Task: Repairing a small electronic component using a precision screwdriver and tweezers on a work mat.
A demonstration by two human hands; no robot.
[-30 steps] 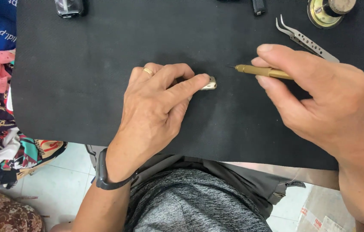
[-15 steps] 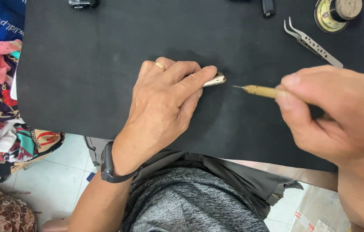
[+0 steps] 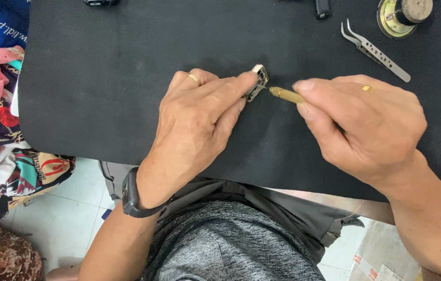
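My left hand (image 3: 199, 112) rests on a black mat (image 3: 101, 78) and pinches a small silver metal part (image 3: 257, 83) between thumb and forefinger, tilted up on its edge. My right hand (image 3: 366, 125) grips a slim brass-coloured screwdriver (image 3: 284, 94); its fine tip touches the right side of the metal part. Both hands wear a gold ring, and a dark band sits on my left wrist.
Silver tweezers (image 3: 374, 50) lie at the upper right of the mat, beside a round brass-coloured container (image 3: 402, 15). Small dark objects (image 3: 323, 7) sit along the far edge. Patterned cloths (image 3: 2, 135) are piled to the left, below the mat's edge.
The screwdriver tip has moved left and now meets the metal part. My left hand has tipped the part up on its edge.
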